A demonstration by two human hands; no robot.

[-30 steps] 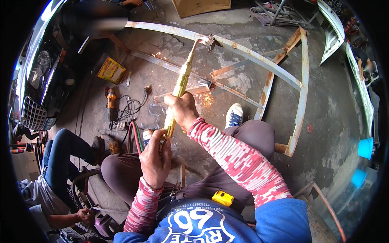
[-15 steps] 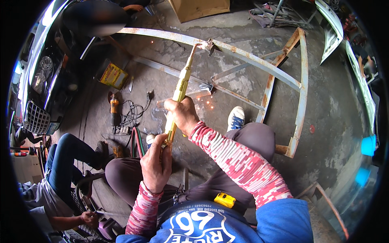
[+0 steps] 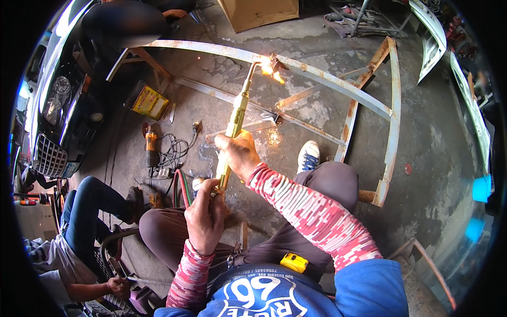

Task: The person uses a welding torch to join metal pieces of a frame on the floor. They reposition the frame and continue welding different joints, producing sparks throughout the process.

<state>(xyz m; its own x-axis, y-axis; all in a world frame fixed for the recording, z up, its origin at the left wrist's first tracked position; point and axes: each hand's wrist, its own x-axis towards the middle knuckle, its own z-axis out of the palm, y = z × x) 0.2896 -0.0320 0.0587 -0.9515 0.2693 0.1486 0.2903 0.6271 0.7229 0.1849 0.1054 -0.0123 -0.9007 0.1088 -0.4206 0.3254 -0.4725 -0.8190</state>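
Note:
A brass gas torch (image 3: 236, 120) points away from me, with my right hand (image 3: 242, 156) wrapped round its body. My left hand (image 3: 204, 223) pinches the torch's rear end, where the valve knobs are partly hidden by my fingers. The bent tip is at a joint on the curved top bar of a rusty metal frame (image 3: 338, 82). A bright orange flame (image 3: 273, 68) burns round that joint, and its glow shows on the floor below. Red and green hoses (image 3: 182, 186) run near my left knee.
An angle grinder (image 3: 151, 148) with a coiled cord lies left, near a yellow square can (image 3: 150, 101). A car front (image 3: 50, 127) stands at the far left. One person (image 3: 87, 211) sits at lower left; another crouches at the far left end of the frame. A cardboard box (image 3: 259, 13) is behind.
A bright flame has flared at the joint, where only a small glow and falling sparks showed before. The torch tip has dipped slightly nearer me; both hands keep their grip.

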